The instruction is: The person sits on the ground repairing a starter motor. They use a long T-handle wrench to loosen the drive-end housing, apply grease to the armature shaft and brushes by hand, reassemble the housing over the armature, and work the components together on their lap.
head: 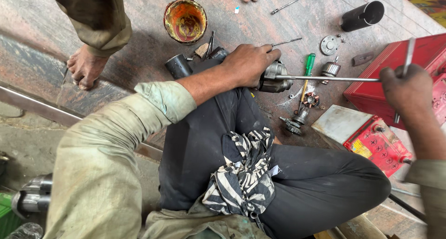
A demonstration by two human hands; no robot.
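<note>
My left hand (249, 64) is clamped over a grey metal motor housing (275, 78) resting on the floor by my knee. A long steel rod tool (334, 78) runs from the housing rightward to my right hand (406, 88), which grips its T-shaped handle (408, 55). A green-handled screwdriver (307, 71) lies under the rod. Small motor parts sit nearby: an armature (331, 69), a copper-wound brush plate (310, 99) and a geared piece (292, 125).
A paint-stained tin (185, 20), a black cylinder (362, 16), a round metal cover (329, 44) and loose bolts (288, 4) lie on the floor. Red batteries (378, 139) stand at right. Another person's bare foot (83, 67) is at left. A striped cloth (244, 169) lies on my lap.
</note>
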